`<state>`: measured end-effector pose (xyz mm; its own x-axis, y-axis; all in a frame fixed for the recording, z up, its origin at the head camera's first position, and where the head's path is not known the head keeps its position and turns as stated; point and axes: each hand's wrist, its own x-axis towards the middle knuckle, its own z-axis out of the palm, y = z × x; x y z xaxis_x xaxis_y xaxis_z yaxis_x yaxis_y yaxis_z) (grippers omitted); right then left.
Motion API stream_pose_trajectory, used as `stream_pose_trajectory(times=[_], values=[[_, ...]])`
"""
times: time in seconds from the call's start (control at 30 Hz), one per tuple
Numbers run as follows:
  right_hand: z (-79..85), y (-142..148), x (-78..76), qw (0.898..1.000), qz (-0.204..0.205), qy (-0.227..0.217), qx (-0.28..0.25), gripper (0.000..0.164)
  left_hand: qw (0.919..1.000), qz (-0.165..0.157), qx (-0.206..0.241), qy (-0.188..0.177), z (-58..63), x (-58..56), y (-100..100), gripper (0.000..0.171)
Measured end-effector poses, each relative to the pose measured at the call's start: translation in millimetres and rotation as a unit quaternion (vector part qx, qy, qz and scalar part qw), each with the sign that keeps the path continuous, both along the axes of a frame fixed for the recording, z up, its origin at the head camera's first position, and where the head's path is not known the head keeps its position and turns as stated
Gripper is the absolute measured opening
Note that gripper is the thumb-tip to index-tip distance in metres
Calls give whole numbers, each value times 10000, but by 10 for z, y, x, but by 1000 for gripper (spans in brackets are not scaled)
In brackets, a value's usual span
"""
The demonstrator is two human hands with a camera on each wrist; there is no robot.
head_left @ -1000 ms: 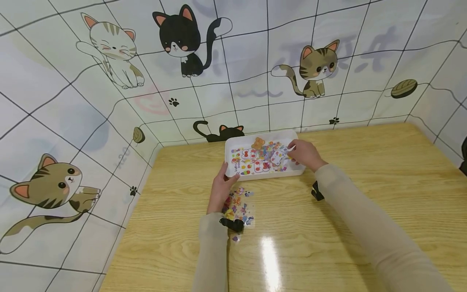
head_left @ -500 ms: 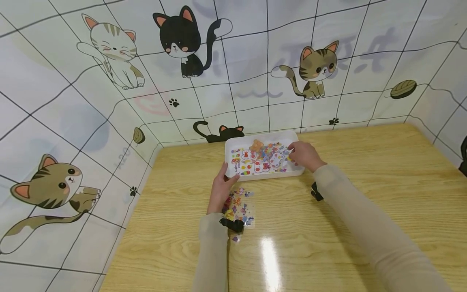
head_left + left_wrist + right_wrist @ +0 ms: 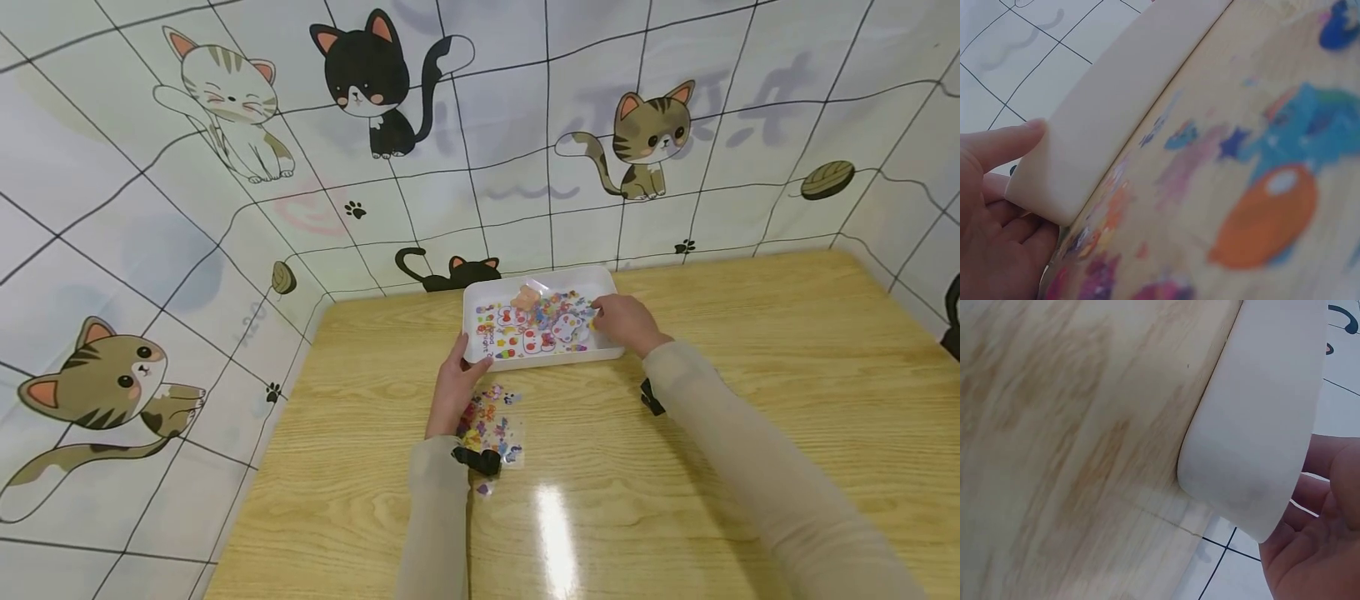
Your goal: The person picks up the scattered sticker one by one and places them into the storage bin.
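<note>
In the head view, my left hand (image 3: pixel 453 389) grips the front left corner of a shallow white tray (image 3: pixel 480 296). The left wrist view has that thumb at the rim and the fingers bent around the tray's end (image 3: pixel 1072 150). My right hand (image 3: pixel 624 323) reaches over the tray's right end with its fingertips inside. In the right wrist view, the outer wall (image 3: pixel 1247 425) hides the fingertips of this hand (image 3: pixel 1316 537); I cannot tell whether they pinch anything. Inside lie colourful small stickers, white cartoon animals (image 3: pixel 537 341) and a peach bear-shaped piece (image 3: pixel 527 297).
A clear sheet of colourful stickers (image 3: pixel 491 425) lies on the wooden table (image 3: pixel 600 467), partly under my left wrist. A purple sticker (image 3: pixel 484 489) sits nearer me. Behind the tray rises a wall covering (image 3: pixel 517 200) with cartoon cats.
One second ago a small white piece showed in my right fingers; it no longer shows. The peach bear has shifted slightly left and looks paler. My left hand stays on the tray.
</note>
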<state>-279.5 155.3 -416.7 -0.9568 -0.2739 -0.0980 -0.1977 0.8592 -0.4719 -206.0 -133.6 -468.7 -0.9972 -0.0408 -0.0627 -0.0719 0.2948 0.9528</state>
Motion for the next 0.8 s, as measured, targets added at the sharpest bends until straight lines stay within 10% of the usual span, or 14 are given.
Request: stream_pose_trajectory(times=[0.8], values=[[1, 97, 186, 9998, -186, -21, 11, 42, 10000, -41, -75, 5, 66, 116, 78, 53]])
